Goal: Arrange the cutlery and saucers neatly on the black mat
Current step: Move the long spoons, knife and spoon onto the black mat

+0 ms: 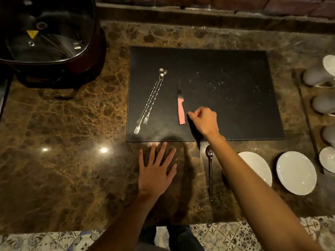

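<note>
Partly hidden under the right forearm, one white saucer [257, 165] shows only its right portion on the marble counter [72, 142], while a second saucer [296, 173] lies fully in view just beside it, both off the black mat [226, 91]. Further right, more white crockery [324, 73] is cut off by the frame edge and too blurred to identify. A dark spoon [210, 167] lies on the counter below the mat's near edge, its handle hard to make out against the stone. On the mat, two long twisted fork-ended stirrers [150, 100] lie side by side at its left, and a pink-handled knife [181, 107] lies near the middle, blade pointing away. The right hand [204, 122] hovers just beside the knife handle with fingers loosely curled, gripping nothing; whether a fingertip touches the handle cannot be told. The left hand [155, 167] rests flat on the counter, fingers spread, empty, just below the mat's near edge. The mat's right half is bare. A dark lidded cooker [49, 38] sits at far left, cropped.
</note>
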### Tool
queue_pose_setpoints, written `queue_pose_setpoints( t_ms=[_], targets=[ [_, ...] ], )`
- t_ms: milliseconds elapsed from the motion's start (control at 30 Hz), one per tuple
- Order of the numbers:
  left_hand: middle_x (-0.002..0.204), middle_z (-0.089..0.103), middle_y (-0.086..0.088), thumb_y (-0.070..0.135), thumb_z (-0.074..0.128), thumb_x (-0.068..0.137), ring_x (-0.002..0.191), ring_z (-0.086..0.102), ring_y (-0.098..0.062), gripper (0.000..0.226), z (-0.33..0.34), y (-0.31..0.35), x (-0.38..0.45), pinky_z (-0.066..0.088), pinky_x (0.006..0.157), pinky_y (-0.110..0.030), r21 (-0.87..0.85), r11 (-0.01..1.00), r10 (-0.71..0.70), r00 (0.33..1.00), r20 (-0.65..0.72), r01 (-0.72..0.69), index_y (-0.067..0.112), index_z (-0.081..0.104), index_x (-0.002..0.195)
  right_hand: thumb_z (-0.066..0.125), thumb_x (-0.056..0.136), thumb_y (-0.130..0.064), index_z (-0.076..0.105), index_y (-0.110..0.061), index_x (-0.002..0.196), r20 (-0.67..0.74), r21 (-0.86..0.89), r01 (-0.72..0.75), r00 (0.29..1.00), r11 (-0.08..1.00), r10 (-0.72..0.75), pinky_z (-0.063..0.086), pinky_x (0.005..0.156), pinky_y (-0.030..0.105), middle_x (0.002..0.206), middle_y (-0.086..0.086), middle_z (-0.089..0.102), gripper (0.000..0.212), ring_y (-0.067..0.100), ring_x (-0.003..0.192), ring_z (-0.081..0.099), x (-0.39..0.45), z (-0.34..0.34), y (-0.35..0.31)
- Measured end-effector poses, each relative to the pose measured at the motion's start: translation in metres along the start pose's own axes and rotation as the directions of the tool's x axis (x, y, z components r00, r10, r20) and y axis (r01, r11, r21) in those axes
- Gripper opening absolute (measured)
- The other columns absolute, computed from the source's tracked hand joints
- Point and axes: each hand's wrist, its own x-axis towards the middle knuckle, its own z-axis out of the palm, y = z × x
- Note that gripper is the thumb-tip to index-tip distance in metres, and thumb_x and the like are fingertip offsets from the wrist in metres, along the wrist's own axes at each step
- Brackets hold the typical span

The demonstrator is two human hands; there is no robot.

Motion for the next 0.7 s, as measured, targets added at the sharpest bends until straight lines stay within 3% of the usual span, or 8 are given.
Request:
queue_pose_setpoints(
  t_ms=[100, 267, 400, 500, 600, 700],
  targets=[
    [0.172, 0.02, 0.005, 0.063, 0.03, 0.103, 0.158, 0.022, -0.03, 0.059, -0.003, 0.002, 0.002, 0.012, 0.125, -0.066, 0.007, 1.0, -0.003, 1.0, 0.02, 0.003, 0.045, 0.025, 0.16, 0.067, 0.089, -0.032, 0.064, -0.012, 0.07, 0.007, 0.006, -0.054, 0.998, 0.999, 0.054, 0.042, 0.067, 0.029, 0.065, 0.002, 0.063, 0.028, 0.026, 0.075, 0.066, -0.033, -0.008, 0.031],
    [0.171, 0.026, 0.004, 0.061, 0.032, 0.103, 0.16, 0.018, -0.031, 0.059, -0.005, 0.002, 0.002, 0.013, 0.124, -0.067, 0.011, 1.0, -0.01, 1.0, 0.027, 0.009, 0.044, 0.027, 0.159, 0.072, 0.086, -0.022, 0.068, -0.012, 0.088, 0.118, -0.044, -0.106, 0.987, 0.993, 0.111, 0.054, 0.077, 0.033, 0.085, 0.006, 0.071, 0.011, 0.024, 0.082, 0.067, -0.091, -0.019, 0.077],
    [0.172, 0.023, 0.002, 0.059, 0.033, 0.104, 0.16, 0.017, -0.033, 0.059, -0.005, 0.002, 0.001, 0.012, 0.124, -0.067, 0.02, 1.0, 0.003, 1.0, 0.019, -0.003, 0.042, 0.028, 0.16, 0.073, 0.087, -0.027, 0.067, -0.011, 0.097, 0.056, -0.141, -0.105, 0.992, 0.984, 0.113, 0.058, 0.083, 0.041, 0.093, 0.007, 0.071, 0.019, 0.026, 0.085, 0.067, -0.121, -0.021, 0.093],
    [0.173, 0.02, 0.002, 0.058, 0.031, 0.104, 0.16, 0.016, -0.033, 0.06, -0.006, 0.004, 0.002, 0.013, 0.124, -0.068, 0.024, 1.0, -0.002, 1.0, 0.027, 0.001, 0.041, 0.024, 0.161, 0.072, 0.087, -0.031, 0.067, -0.009, 0.093, 0.04, -0.177, -0.133, 0.989, 0.975, 0.143, 0.058, 0.078, 0.041, 0.086, 0.009, 0.071, 0.023, 0.027, 0.079, 0.068, -0.134, -0.021, 0.103],
    [0.172, 0.021, 0.0, 0.057, 0.03, 0.105, 0.16, 0.016, -0.035, 0.06, -0.004, 0.005, 0.001, 0.015, 0.124, -0.068, 0.013, 1.0, -0.006, 0.999, 0.037, 0.005, 0.041, 0.023, 0.162, 0.066, 0.092, -0.027, 0.072, -0.009, 0.093, 0.052, -0.232, -0.117, 0.99, 0.966, 0.132, 0.053, 0.069, 0.031, 0.085, 0.009, 0.073, 0.018, 0.024, 0.073, 0.066, -0.146, -0.013, 0.112],
    [0.172, 0.022, 0.001, 0.058, 0.025, 0.105, 0.16, 0.015, -0.037, 0.059, -0.003, 0.011, 0.001, 0.014, 0.123, -0.069, 0.007, 1.0, 0.03, 0.998, 0.06, -0.03, 0.041, 0.021, 0.162, 0.063, 0.092, -0.024, 0.072, -0.008, 0.087, 0.053, -0.241, -0.14, 0.986, 0.96, 0.157, 0.048, 0.06, 0.03, 0.081, 0.01, 0.072, 0.018, 0.02, 0.063, 0.06, -0.15, -0.007, 0.113]
  ],
)
